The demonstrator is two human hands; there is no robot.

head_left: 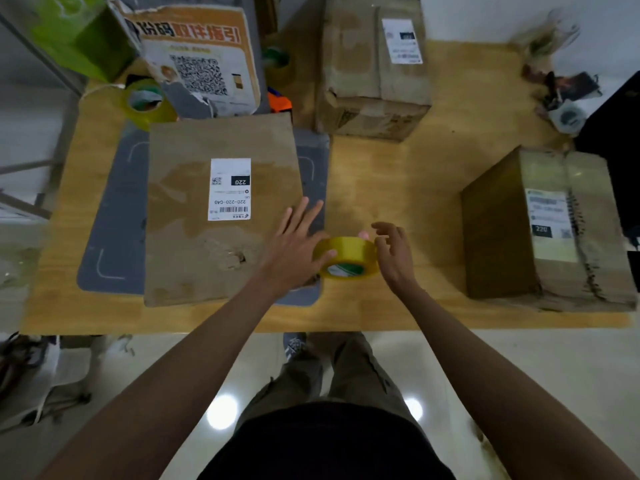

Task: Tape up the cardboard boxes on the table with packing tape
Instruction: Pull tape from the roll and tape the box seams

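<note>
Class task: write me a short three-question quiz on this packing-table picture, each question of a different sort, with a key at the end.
1. True or false: the left hand rests with straight fingers beside the tape roll.
2. How many cardboard boxes with a white label stand on the table? A) one B) two C) three
3. Fill in: the flat box nearest the left hand lies on a grey ____.

Key
1. True; the right hand curls loosely at the roll's other side.
2. C: the flat box, the far box and the right box.
3. mat.
</note>
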